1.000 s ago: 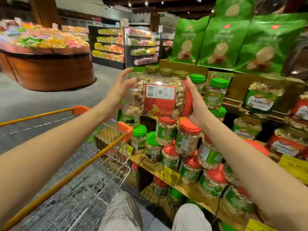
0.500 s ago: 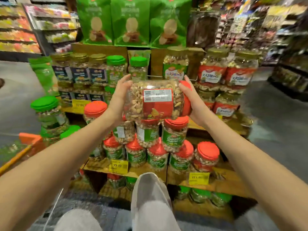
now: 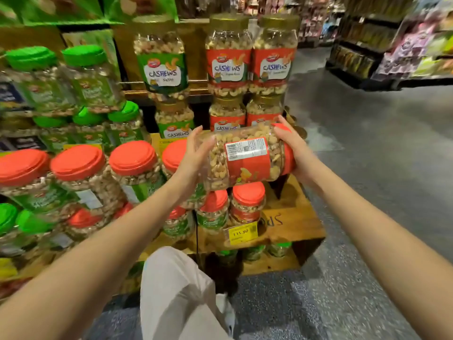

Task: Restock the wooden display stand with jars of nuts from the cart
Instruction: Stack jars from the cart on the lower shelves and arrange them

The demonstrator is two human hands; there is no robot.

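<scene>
A clear cashew jar (image 3: pixel 245 159) with a red label and red lid lies sideways in the air between both my hands, above the stand's right end. My left hand (image 3: pixel 196 158) cups its base, fingers curled round it. My right hand (image 3: pixel 294 149) grips the red lid end. The wooden display stand (image 3: pixel 291 224) is below and behind, stacked with several red-lidded jars (image 3: pixel 248 202) and green-lidded jars (image 3: pixel 84 77). Tall gold-lidded cashew jars (image 3: pixel 228 55) stand on its upper tier. The cart is out of view.
A bare patch of wooden shelf shows at the stand's right corner, beside a yellow price tag (image 3: pixel 241 233). Grey floor aisle (image 3: pixel 380 168) runs to the right, with store shelves (image 3: pixel 392 52) beyond. My leg in pale trousers (image 3: pixel 176 298) is in front of the stand.
The view swung right from the cart along the stand to its right end. The jar came down from chest height to lower, over the right end of the stand, still in both hands.
</scene>
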